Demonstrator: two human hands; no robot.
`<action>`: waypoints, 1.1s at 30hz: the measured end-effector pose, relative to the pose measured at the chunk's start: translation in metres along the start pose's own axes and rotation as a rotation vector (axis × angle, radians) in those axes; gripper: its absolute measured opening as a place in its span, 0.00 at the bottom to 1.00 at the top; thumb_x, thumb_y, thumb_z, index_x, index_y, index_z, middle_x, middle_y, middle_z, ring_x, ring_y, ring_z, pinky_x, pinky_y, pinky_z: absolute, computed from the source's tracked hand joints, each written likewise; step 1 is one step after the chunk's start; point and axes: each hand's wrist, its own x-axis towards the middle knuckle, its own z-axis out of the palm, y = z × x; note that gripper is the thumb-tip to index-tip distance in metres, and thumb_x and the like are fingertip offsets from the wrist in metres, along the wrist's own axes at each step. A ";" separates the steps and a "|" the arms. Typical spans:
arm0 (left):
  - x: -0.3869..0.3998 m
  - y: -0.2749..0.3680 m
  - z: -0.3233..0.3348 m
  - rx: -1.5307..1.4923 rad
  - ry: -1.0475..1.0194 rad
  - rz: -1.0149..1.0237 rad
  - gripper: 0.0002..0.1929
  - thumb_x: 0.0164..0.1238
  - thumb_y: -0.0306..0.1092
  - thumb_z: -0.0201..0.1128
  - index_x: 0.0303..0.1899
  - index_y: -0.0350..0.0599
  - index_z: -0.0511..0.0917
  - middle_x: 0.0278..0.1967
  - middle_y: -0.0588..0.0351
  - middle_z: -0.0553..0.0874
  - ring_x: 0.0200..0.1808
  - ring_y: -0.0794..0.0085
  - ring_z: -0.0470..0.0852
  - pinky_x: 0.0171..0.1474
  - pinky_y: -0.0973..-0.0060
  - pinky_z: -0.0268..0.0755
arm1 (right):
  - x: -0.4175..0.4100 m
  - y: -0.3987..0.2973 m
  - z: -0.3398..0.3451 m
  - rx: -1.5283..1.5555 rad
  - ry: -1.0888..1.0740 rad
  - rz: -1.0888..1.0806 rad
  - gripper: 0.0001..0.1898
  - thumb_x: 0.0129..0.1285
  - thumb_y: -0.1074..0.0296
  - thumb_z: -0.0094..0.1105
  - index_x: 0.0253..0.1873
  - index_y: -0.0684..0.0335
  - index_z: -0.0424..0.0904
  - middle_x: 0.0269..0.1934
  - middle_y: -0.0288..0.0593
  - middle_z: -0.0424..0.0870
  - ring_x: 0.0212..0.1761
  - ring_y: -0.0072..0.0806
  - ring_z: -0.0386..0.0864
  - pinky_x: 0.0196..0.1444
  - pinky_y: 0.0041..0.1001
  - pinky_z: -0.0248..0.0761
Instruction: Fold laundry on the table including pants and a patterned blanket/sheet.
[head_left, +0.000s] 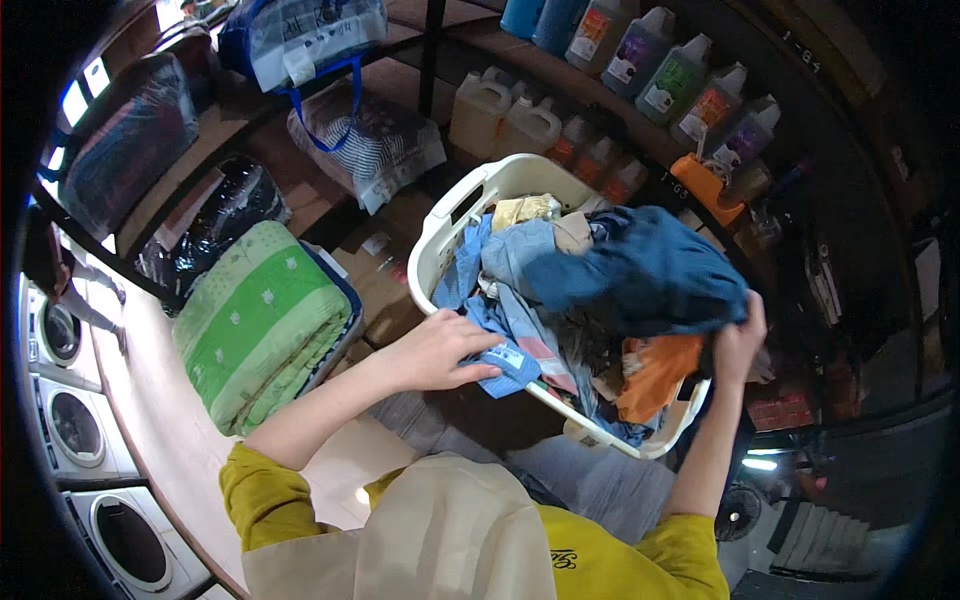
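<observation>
A cream plastic laundry basket (455, 201) full of mixed clothes stands in front of me. Gripped at its right end, a dark blue garment (637, 262) is held by my right hand (739, 341) over the right part of the basket; the cloth is slightly blurred. My left hand (450, 352) lies at the basket's near left rim, fingers apart, by a light blue textured cloth (510, 369) that hangs over the rim. Whether it grips that cloth I cannot tell. An orange garment (652, 375) lies at the basket's right end, with light blue clothes (517, 251) further left.
A folded green quilt (262, 315) lies left of the basket. Shelves behind hold detergent bottles (671, 82), beige jugs (480, 112), an orange container (701, 187) and bagged bedding (367, 135). Front-loading washing machines (75, 427) line the far left, where a person (56, 262) stands in the aisle.
</observation>
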 end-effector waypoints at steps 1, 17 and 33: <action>0.001 -0.006 0.005 -0.007 -0.141 -0.040 0.18 0.66 0.46 0.60 0.48 0.43 0.80 0.38 0.53 0.84 0.42 0.61 0.81 0.49 0.64 0.66 | 0.003 0.003 -0.016 0.022 0.037 0.074 0.13 0.52 0.84 0.48 0.44 0.70 0.74 0.35 0.42 0.76 0.40 0.25 0.72 0.47 0.24 0.66; 0.040 -0.028 0.020 -0.432 -0.177 -0.067 0.13 0.69 0.41 0.57 0.37 0.39 0.79 0.28 0.44 0.82 0.33 0.51 0.82 0.34 0.62 0.71 | -0.008 -0.050 0.199 -0.321 -0.626 -0.402 0.28 0.54 0.56 0.68 0.56 0.65 0.72 0.57 0.52 0.75 0.64 0.50 0.67 0.67 0.49 0.55; 0.118 -0.099 -0.026 -0.452 -0.210 -0.245 0.17 0.68 0.45 0.58 0.37 0.38 0.79 0.28 0.42 0.82 0.32 0.50 0.82 0.38 0.60 0.72 | 0.027 -0.051 0.034 0.448 0.530 0.179 0.18 0.76 0.61 0.41 0.54 0.69 0.75 0.48 0.44 0.81 0.48 0.26 0.79 0.53 0.27 0.72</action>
